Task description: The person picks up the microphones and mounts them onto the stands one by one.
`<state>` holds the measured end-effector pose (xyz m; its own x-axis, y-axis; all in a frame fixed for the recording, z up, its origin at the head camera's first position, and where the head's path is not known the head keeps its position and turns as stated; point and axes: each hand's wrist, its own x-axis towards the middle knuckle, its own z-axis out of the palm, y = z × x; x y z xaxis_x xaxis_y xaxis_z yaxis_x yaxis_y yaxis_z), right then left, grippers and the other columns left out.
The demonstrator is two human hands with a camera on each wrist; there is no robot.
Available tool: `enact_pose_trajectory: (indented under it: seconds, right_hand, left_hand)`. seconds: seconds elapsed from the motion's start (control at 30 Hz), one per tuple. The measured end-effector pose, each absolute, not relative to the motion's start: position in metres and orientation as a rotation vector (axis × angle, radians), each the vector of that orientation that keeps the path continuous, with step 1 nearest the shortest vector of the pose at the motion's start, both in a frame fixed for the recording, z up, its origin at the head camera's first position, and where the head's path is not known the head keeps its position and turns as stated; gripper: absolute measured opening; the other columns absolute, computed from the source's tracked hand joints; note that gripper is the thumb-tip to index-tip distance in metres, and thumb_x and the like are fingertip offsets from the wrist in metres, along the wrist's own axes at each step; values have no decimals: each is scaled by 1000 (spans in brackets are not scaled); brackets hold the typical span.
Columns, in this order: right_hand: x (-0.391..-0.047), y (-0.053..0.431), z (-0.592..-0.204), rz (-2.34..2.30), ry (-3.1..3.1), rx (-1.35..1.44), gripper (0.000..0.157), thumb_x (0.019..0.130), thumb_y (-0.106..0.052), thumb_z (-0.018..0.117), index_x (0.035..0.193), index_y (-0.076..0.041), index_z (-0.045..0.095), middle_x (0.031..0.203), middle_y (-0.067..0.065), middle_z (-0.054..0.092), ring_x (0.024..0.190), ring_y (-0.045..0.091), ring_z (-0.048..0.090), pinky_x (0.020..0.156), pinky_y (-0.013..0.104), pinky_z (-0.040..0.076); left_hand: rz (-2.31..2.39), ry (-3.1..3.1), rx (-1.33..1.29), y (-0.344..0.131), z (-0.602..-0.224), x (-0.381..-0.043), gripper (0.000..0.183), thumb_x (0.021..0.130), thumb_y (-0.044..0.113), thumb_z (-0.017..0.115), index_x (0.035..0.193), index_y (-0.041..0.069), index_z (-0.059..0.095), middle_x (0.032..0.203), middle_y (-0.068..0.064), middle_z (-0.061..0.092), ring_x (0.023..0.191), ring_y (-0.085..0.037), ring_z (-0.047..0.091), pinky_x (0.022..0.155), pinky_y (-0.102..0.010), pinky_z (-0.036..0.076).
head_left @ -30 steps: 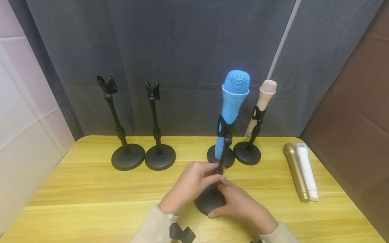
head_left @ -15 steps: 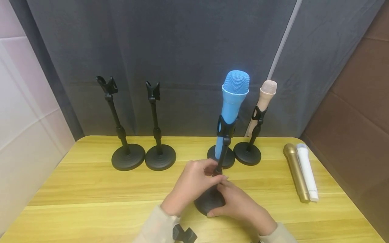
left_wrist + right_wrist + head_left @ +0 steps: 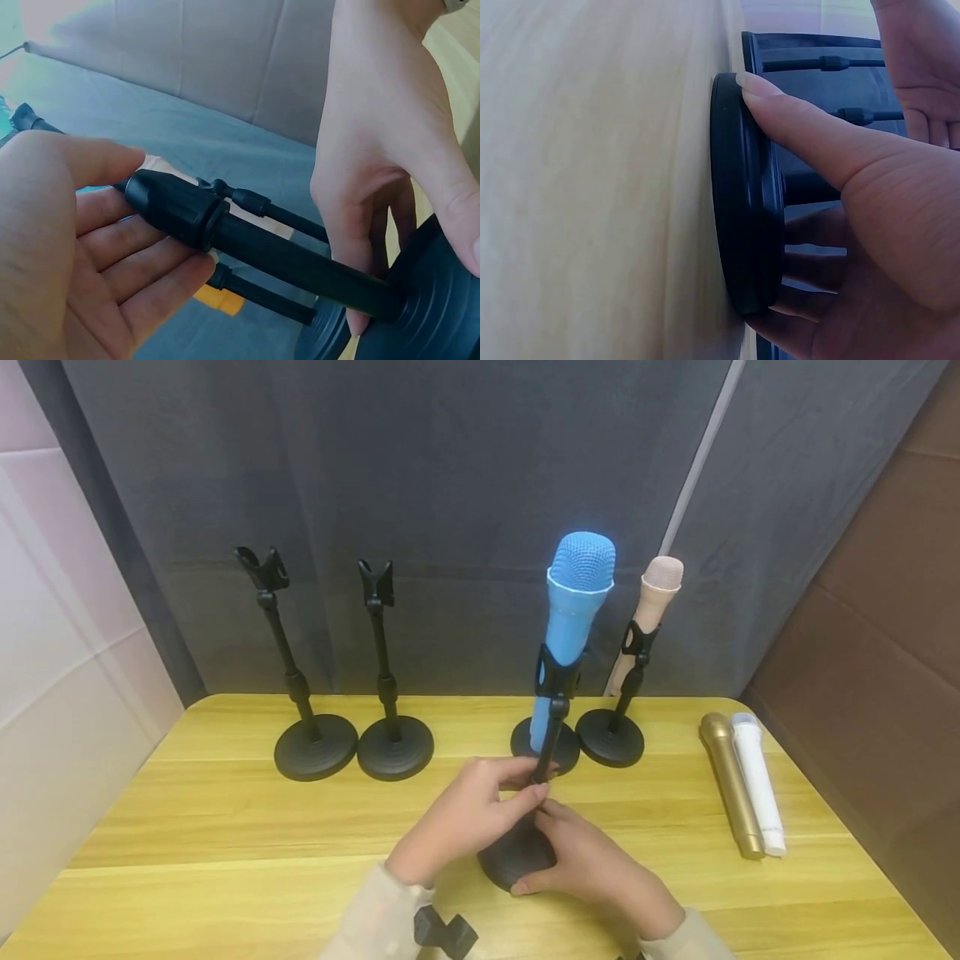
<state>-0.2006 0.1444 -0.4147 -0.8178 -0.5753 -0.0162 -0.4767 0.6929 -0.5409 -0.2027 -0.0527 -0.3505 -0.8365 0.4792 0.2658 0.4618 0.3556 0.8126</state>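
Observation:
A blue microphone sits upright, slightly tilted, in the clip of a black microphone stand near the front of the table. My left hand holds that stand's pole at its collar, thumb on one side and fingers on the other. Lower down, my right hand grips the round base, its thumb on the rim and its fingers around the far side. In the right wrist view the base stands close to the tabletop; whether it touches cannot be told.
Two stands with bare clips are at back left. A beige microphone rests in a stand at back right, beside another base partly hidden by the blue microphone. Gold and white microphones lie at right.
My left hand has shifted slightly left, and its thumb has moved a little on the collar. The right hand keeps its grip on the base, and the blue microphone hardly moves.

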Motion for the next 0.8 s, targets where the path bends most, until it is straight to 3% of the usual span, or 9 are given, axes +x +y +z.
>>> enact_pose_trajectory:
  seconds: [0.33, 0.8]
  right_hand:
    - [-200, 144, -415, -761, 2725, -850, 98, 73, -56, 85, 150, -9, 47, 157, 9, 44, 139, 25, 51, 110, 49, 47]
    - [-199, 144, -412, -773, 2721, -845, 99, 74, -59, 84, 151, -8, 46, 157, 12, 44, 140, 30, 50, 110, 51, 47]
  left_hand:
    - [1531, 2700, 826, -51, -348, -203, 18, 96, 29, 71, 108, 18, 76, 101, 7, 78, 95, -4, 72, 92, -30, 59]
    - [1572, 2753, 787, -47, -348, -202, 19, 92, 32, 75, 104, 17, 77, 99, 7, 78, 91, -5, 73, 88, -27, 59]
